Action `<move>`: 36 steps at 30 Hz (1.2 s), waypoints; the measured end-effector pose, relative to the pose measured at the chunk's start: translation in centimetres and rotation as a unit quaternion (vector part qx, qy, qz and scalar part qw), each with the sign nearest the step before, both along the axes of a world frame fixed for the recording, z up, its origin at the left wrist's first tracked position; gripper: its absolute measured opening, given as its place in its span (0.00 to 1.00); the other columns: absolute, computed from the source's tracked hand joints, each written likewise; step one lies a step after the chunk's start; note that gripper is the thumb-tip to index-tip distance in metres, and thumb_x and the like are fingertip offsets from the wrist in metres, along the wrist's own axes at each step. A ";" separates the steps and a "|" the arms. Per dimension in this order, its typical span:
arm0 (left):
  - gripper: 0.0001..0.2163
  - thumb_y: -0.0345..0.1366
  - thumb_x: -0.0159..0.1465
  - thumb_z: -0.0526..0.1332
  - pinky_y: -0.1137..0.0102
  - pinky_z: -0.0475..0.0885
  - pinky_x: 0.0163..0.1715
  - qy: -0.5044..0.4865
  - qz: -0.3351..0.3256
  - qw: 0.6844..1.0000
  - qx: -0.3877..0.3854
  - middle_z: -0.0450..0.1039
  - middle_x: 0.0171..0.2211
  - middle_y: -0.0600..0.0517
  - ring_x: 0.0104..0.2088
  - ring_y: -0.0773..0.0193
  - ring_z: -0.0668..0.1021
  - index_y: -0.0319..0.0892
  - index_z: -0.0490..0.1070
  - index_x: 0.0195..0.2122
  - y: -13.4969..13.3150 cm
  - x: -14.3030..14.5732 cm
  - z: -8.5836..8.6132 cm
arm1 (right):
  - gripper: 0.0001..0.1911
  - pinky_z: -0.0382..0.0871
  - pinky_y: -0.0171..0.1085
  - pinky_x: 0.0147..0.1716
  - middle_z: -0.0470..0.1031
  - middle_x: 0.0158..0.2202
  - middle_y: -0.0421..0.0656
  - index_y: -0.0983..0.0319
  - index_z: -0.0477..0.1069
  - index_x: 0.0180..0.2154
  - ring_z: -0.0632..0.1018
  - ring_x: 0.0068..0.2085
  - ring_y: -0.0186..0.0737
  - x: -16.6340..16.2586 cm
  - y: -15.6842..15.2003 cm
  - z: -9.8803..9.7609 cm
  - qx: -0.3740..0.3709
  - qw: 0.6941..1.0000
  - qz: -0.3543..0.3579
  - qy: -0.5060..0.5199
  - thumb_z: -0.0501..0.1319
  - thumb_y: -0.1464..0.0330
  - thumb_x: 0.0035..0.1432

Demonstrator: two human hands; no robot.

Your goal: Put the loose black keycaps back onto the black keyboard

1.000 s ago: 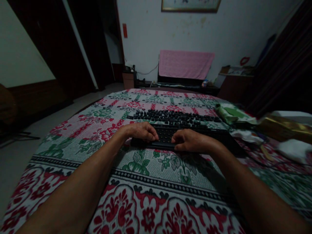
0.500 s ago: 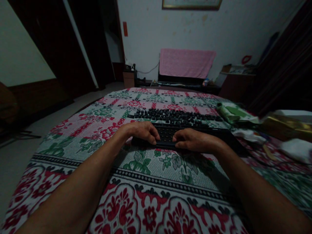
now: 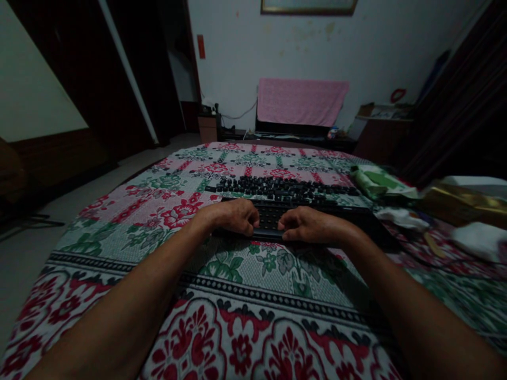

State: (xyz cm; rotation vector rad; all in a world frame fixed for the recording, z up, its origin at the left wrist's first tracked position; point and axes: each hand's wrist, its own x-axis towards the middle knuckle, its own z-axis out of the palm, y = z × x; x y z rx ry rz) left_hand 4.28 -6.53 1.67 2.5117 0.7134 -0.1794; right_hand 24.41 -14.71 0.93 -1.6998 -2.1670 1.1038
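Note:
A black keyboard point(image 3: 271, 215) lies on a floral bedspread point(image 3: 237, 295). Beyond it a band of loose black keycaps point(image 3: 277, 187) lies on the cloth. My left hand point(image 3: 233, 215) rests on the keyboard's near left part, fingers curled down over its front edge. My right hand point(image 3: 309, 226) sits just right of it, fingers bent, tips pinched on the same near edge. A narrow gap of keyboard shows between the two hands. What lies under the fingertips is hidden.
A green and white packet point(image 3: 376, 182), gold wrapping point(image 3: 455, 203) and white cloth point(image 3: 475, 240) lie at the right on the bed. A pink towel point(image 3: 301, 101) covers something against the far wall. Bare floor point(image 3: 24, 258) runs along the left.
Both hands have drawn slightly closer together along the keyboard's near edge, fingers curling more. The keyboard and keycaps stay where they were.

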 end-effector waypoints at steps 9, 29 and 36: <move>0.10 0.32 0.45 0.56 0.77 0.55 0.18 -0.001 0.023 0.999 -0.026 0.66 0.20 0.57 0.19 0.72 0.65 0.41 0.68 0.30 0.0 0.2 -0.3 | 0.08 0.56 0.27 0.17 0.68 0.22 0.38 0.64 0.65 0.31 0.66 0.20 0.27 -0.4 -0.2 0.4 0.033 0.998 0.014 -0.045 0.55 0.69 0.44; 0.12 0.33 0.44 0.61 0.77 0.60 0.20 -0.199 0.147 0.930 -0.273 0.63 0.21 0.58 0.20 0.75 0.66 0.38 0.65 0.30 2.7 -1.5 -1.8 | 0.14 0.59 0.28 0.19 0.69 0.24 0.37 0.63 0.66 0.33 0.67 0.21 0.28 1.9 -0.2 0.4 -0.051 0.998 -0.009 0.037 0.58 0.63 0.42; 0.11 0.33 0.44 0.61 0.77 0.61 0.20 -0.213 0.175 0.918 -0.287 0.63 0.21 0.58 0.20 0.75 0.66 0.38 0.65 0.30 3.2 -1.6 -2.3 | 0.10 0.59 0.28 0.22 0.69 0.24 0.38 0.64 0.68 0.28 0.67 0.23 0.28 1.8 0.7 -0.4 0.048 0.998 -0.010 -0.032 0.55 0.64 0.45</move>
